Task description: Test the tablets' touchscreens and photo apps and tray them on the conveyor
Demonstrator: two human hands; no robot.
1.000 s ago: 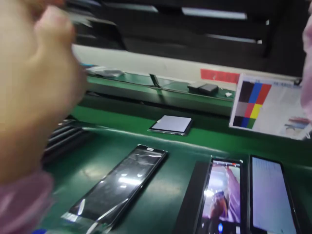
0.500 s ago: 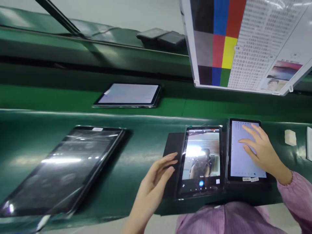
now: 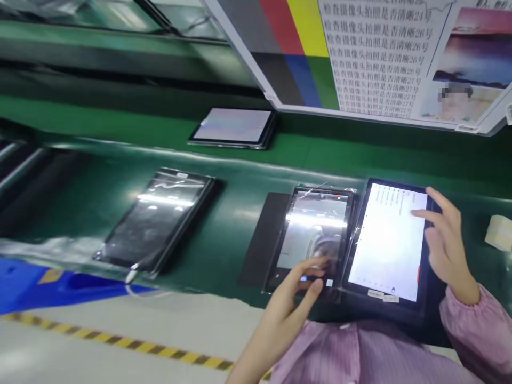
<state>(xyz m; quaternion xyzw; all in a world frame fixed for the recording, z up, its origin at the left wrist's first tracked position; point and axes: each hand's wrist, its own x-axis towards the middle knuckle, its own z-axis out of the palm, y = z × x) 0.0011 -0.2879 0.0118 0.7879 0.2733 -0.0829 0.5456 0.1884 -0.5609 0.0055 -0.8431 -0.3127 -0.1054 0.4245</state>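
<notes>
Two lit tablets lie side by side on a dark mat (image 3: 260, 240) at the near edge of the green bench (image 3: 240, 160). My left hand (image 3: 294, 298) reaches up to the middle tablet (image 3: 316, 234), which shows a camera picture and is wrapped in clear film; the fingers are stretched out and their tips touch the bottom of its screen. My right hand (image 3: 446, 242) hovers open over the right edge of the white-screened tablet (image 3: 390, 240), fingers spread. Neither hand holds anything.
A dark tablet in a clear bag (image 3: 160, 218) lies to the left. Another lit tablet (image 3: 234, 127) sits farther back. A colour test chart with printed text (image 3: 360, 53) hangs above. A small pale block (image 3: 499, 232) sits at the right. The floor below has yellow-black tape (image 3: 120, 341).
My left hand has moved from the mat onto the bottom of the middle tablet's screen. My right hand has slid from the white screen to its right edge. The view has tilted down.
</notes>
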